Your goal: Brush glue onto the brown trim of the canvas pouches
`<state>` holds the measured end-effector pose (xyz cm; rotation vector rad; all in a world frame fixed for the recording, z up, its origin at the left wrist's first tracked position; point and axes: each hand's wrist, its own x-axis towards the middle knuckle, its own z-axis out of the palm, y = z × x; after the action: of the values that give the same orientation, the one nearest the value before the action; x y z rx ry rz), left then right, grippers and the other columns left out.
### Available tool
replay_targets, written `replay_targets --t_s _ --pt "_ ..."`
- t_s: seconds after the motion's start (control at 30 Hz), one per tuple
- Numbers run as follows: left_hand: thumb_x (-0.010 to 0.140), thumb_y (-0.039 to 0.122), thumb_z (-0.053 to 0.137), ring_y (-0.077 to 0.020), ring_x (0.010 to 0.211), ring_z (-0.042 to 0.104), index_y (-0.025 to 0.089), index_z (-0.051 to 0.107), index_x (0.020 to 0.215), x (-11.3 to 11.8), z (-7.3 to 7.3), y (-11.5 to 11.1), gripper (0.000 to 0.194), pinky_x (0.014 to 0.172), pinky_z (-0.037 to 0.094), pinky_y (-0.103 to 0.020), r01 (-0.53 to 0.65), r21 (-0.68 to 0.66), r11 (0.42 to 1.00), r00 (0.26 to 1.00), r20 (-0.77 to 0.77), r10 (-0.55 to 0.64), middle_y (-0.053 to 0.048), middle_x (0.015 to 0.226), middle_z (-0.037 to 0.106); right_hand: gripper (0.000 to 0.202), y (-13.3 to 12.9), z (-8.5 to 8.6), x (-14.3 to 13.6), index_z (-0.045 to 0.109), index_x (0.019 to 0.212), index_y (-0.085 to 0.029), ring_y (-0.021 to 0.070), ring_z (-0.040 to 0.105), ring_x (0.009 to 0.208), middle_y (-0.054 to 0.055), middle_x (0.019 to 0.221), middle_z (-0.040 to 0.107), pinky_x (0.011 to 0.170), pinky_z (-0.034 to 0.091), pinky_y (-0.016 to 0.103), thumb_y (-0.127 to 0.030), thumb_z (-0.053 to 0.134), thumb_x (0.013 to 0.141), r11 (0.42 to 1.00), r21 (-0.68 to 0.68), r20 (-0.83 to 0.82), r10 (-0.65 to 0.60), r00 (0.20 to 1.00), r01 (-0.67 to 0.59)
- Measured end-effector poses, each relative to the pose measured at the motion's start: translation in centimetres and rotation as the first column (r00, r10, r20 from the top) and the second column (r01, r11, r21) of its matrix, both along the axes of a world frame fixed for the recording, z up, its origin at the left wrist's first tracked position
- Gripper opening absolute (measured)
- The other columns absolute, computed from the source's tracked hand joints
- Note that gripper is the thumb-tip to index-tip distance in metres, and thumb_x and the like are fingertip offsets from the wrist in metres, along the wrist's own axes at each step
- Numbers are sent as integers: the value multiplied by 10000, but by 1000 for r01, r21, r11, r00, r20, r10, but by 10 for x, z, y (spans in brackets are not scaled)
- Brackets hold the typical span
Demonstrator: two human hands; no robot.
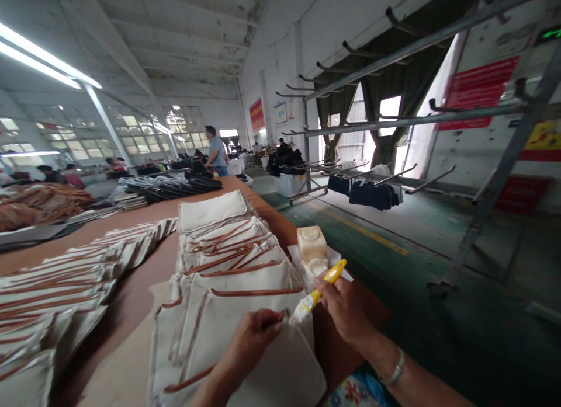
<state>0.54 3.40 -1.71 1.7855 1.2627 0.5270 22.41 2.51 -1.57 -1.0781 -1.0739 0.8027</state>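
My right hand [344, 305] grips a yellow-handled brush [332, 275] whose bristles are coated in white paste. Its tip points down-left, close to the edge of the top cream panel [272, 348]. Just left of the bristles, my left hand [254, 337] pinches that panel's edge at a small brown end. Under and beyond it lie overlapping cream pieces with brown trim [245, 278], in a row running away from me. Past the brush, a stained, pale plastic container [312, 243] with a cut opening stands on a white sheet at the table's right side.
A second row of cream pieces with brown strips [65, 284] covers the left of the brown table [135, 302]. Dark bundles [175, 188] lie at the far end. A metal rack with prongs [416, 112] stands to the right. Beyond the table is a person in blue [216, 153].
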Motion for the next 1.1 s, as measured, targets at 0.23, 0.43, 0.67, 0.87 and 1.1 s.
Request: replay_targets --t_s 0.23,0.43,0.67,0.87,1.1 --pt "815 413 610 -184 806 579 129 716 911 2 27 -21 318 728 408 -258 64 -137 988 988 151 -43 -20 845 686 446 -3 10 1 617 768 -180 224 549 613 39 641 574 597 464 315 -618 614 855 999 53 106 -16 994 11" --pt "839 351 578 -204 871 604 141 720 948 6 26 -26 275 771 428 -263 79 -94 992 990 128 -67 -26 898 703 432 -16 11 3 613 753 -186 208 546 567 26 605 568 548 445 290 -595 587 889 997 73 185 -53 981 40" --pt "847 268 561 -175 815 609 177 713 818 11 24 -43 179 743 443 -241 105 110 988 994 -25 -102 -16 835 663 418 -11 5 15 614 786 -181 205 522 558 19 601 553 557 425 299 -580 574 905 992 74 178 -113 978 101" --pt "815 221 653 -132 698 596 212 633 780 13 -5 -64 42 670 447 -212 -62 437 897 996 -28 82 17 745 641 403 -13 15 27 593 811 -180 190 510 572 17 640 553 506 391 271 -572 577 902 998 49 121 -43 992 37" --pt "887 284 630 -121 647 612 231 602 761 11 -14 -76 139 619 457 -205 -2 607 795 998 -52 42 13 718 632 318 -35 27 10 610 801 -167 147 433 518 -34 574 472 501 371 253 -478 635 862 951 -39 99 308 946 -305"
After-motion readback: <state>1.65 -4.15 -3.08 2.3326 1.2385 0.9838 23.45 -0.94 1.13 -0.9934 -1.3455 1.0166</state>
